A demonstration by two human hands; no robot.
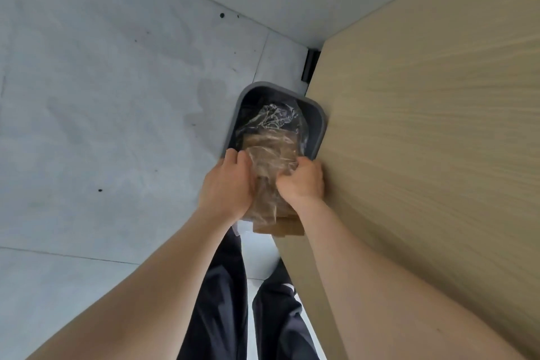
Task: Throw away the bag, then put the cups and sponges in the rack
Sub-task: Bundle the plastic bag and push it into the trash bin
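A crinkled clear plastic bag (270,152) with brown paper or card inside hangs over a dark grey bin (320,128) that stands on the floor. The bag's far end lies inside the bin's opening; its near end sticks out toward me. My left hand (226,187) grips the bag's left side. My right hand (302,183) grips its right side, close to the wooden edge. No cups, sponges or rack are in view.
A light wooden table top (423,126) fills the right side, its edge touching the bin. Pale grey floor (102,96) spreads to the left. A black table leg (309,64) stands behind the bin. My dark trousers (222,301) are below.
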